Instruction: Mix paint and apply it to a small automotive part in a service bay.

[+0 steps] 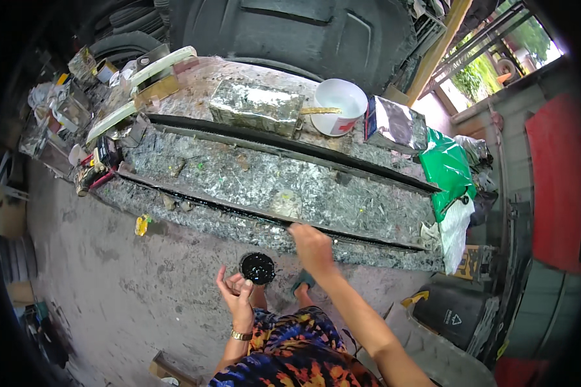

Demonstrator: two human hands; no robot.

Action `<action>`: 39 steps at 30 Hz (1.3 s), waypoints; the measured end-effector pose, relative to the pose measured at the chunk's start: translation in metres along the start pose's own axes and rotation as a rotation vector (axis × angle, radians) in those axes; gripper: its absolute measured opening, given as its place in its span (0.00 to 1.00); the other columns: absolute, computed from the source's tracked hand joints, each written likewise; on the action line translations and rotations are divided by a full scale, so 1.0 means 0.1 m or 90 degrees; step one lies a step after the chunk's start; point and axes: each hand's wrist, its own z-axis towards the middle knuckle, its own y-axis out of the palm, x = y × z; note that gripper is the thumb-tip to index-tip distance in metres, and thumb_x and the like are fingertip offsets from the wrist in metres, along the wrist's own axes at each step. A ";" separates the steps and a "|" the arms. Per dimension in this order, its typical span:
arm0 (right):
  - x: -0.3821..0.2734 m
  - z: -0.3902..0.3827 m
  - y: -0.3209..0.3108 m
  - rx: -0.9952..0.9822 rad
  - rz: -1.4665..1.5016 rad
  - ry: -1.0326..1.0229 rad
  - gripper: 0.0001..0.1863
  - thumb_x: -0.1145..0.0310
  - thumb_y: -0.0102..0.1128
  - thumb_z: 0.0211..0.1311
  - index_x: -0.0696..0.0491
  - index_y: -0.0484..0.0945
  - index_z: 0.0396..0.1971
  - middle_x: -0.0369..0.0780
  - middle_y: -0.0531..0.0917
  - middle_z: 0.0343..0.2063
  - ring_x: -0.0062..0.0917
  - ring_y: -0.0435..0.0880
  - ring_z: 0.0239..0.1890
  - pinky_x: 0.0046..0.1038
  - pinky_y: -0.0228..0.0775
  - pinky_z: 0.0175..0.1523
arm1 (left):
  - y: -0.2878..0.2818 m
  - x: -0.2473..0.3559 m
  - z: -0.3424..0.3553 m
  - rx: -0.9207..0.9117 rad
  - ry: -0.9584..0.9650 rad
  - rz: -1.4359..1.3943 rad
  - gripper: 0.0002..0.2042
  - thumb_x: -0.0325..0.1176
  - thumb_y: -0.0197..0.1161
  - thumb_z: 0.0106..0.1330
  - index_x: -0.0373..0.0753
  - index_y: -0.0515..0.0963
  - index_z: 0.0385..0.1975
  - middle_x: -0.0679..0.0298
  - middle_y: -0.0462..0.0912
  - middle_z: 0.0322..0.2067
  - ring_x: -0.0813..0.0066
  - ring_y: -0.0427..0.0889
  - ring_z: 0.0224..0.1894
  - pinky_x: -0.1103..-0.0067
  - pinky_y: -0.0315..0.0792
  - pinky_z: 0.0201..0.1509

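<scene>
My left hand (239, 293), with a watch on its wrist, holds a small round container of glossy black liquid (258, 267) in front of the bench. Its thumb and fingers are at the container's near left rim. My right hand (312, 248) is closed at the near long, narrow strip (206, 204), which lies along the bench's front edge. What its fingers grip is hidden, and the hand is slightly blurred. Wet-looking black covers part of that strip left of my hand. A second long dark strip (290, 149) lies farther back, roughly parallel.
The paint-stained bench (239, 171) bears a metal-coloured block (255, 106), a white bucket (339, 106) with a stick across it, and a green plastic bag (447, 171). Cans and clutter stand at the left end. A black bin (455, 315) is at the lower right.
</scene>
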 end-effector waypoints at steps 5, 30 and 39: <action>0.37 -0.30 -0.61 -0.002 -0.104 0.067 0.04 0.69 0.56 0.63 0.53 0.77 0.33 0.41 0.82 0.28 0.37 0.84 0.31 0.35 0.77 0.33 | 0.23 -0.10 -0.10 -0.025 -0.024 -0.007 0.38 0.25 0.66 0.58 0.44 0.53 0.68 0.63 0.70 0.46 0.74 0.76 0.45 0.78 0.74 0.48; 1.22 -1.21 -1.27 -0.042 0.751 0.601 0.12 0.64 0.60 0.66 0.53 0.77 0.25 0.34 0.76 0.15 0.13 0.67 0.11 0.18 0.56 0.16 | 1.27 -0.73 -0.70 -0.099 0.018 0.034 0.39 0.25 0.69 0.57 0.45 0.53 0.67 0.62 0.67 0.46 0.74 0.72 0.48 0.79 0.76 0.48; 1.03 -1.03 -1.13 0.126 0.778 0.648 0.11 0.65 0.58 0.68 0.55 0.78 0.27 0.34 0.77 0.17 0.13 0.69 0.13 0.18 0.57 0.17 | 1.06 -0.71 -0.46 -0.042 -0.037 -0.059 0.35 0.25 0.65 0.60 0.50 0.55 0.66 0.67 0.68 0.45 0.75 0.76 0.44 0.74 0.80 0.46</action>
